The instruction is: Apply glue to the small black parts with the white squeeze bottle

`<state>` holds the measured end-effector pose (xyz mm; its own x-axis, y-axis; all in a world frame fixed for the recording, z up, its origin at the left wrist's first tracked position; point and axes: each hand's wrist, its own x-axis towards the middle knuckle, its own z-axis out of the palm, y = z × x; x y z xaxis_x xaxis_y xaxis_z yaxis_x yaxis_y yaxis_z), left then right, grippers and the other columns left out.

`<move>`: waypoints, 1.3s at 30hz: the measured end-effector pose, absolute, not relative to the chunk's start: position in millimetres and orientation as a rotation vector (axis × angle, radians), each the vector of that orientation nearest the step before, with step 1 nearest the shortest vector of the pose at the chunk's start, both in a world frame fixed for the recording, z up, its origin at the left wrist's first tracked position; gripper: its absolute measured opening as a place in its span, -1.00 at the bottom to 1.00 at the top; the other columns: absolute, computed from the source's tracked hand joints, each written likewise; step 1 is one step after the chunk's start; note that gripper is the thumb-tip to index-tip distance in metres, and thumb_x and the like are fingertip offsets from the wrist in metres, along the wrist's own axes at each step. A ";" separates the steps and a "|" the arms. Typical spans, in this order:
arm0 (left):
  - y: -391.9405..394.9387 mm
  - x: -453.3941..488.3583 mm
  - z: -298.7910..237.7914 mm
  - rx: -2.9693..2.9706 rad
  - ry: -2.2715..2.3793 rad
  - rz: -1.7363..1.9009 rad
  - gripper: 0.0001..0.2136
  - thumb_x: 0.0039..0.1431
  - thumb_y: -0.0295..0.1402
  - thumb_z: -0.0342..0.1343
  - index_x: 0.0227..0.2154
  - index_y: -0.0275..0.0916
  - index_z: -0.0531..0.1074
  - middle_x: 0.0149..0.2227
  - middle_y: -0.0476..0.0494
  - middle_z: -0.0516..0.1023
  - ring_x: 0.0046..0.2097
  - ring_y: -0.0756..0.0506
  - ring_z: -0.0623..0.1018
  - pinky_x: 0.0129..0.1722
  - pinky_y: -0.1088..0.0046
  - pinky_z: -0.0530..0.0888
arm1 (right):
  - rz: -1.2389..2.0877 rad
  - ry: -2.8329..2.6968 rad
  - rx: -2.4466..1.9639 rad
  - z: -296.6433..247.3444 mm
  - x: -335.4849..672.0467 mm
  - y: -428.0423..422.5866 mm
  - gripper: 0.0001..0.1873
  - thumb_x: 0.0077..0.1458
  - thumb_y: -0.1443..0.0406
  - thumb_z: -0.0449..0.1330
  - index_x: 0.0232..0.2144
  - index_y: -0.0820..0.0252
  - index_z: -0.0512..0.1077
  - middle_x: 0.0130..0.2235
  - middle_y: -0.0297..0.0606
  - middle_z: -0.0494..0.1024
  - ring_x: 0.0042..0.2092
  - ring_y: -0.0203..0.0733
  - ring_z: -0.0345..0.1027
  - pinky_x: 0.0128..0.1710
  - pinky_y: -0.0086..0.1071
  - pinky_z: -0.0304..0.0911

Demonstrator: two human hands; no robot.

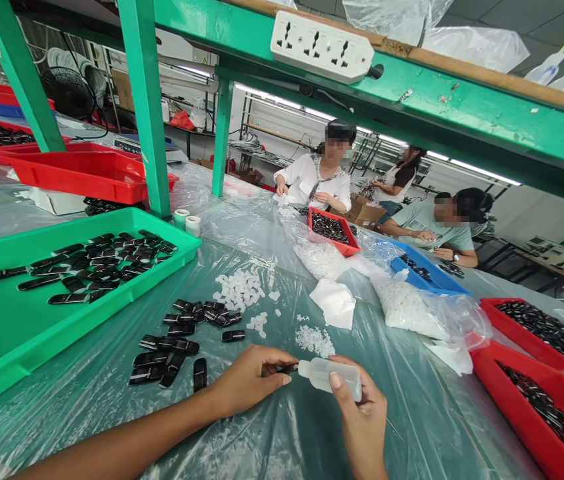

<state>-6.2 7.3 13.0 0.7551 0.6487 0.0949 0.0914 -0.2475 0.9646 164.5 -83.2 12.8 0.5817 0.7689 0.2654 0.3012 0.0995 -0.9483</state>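
Note:
In my left hand [249, 381] a small black piece [288, 368] is pinched between thumb and fingers, mostly hidden by them. My right hand [362, 413] grips a translucent white squeeze bottle [319, 375], tilted sideways with its tip pointing left at the black piece. Whether the tip touches the piece I cannot tell. Left of my left hand lie several glossy black pieces [162, 350] in a loose group. Beyond my hands are a heap of larger white bits [239, 289] and a heap of smaller white bits [315, 341].
A green tray [7, 360] with black pieces stands at left. Red trays [497, 393] of dark parts are at right. Bags of white bits [407, 310] and a white tissue [335, 305] lie ahead. A green frame [145, 107] crosses above. Several people sit or stand beyond.

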 end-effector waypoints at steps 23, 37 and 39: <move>6.6 -6.2 13.3 1.799 0.634 0.610 -0.77 0.10 -0.36 0.08 -0.17 -0.21 0.49 -0.20 -0.08 0.56 -0.25 -0.08 0.49 -0.26 0.50 0.40 | 0.601 -0.768 -1.408 17.7 156.0 -80.1 -0.60 -0.16 0.02 0.24 -0.40 0.23 0.47 -0.55 -0.33 0.40 -0.54 -0.27 0.16 -0.57 -0.45 0.08; 6.3 -6.6 12.4 1.932 0.680 0.678 -0.78 0.07 -0.44 0.10 -0.19 -0.16 0.49 -0.22 -0.03 0.55 -0.27 -0.06 0.48 -0.31 0.55 0.36 | 0.566 -0.778 -1.414 22.5 150.1 -81.7 -0.64 -0.18 0.05 0.27 -0.41 0.21 0.47 -0.51 -0.32 0.45 -0.46 -0.23 0.24 -0.48 -0.43 0.17; 6.2 -6.5 12.6 1.924 0.673 0.681 -0.78 0.07 -0.44 0.10 -0.20 -0.16 0.50 -0.22 -0.03 0.55 -0.27 -0.06 0.48 -0.31 0.55 0.36 | 0.559 -0.778 -1.409 22.3 150.7 -81.7 -0.64 -0.18 0.06 0.27 -0.41 0.21 0.47 -0.50 -0.32 0.45 -0.46 -0.24 0.24 -0.49 -0.44 0.16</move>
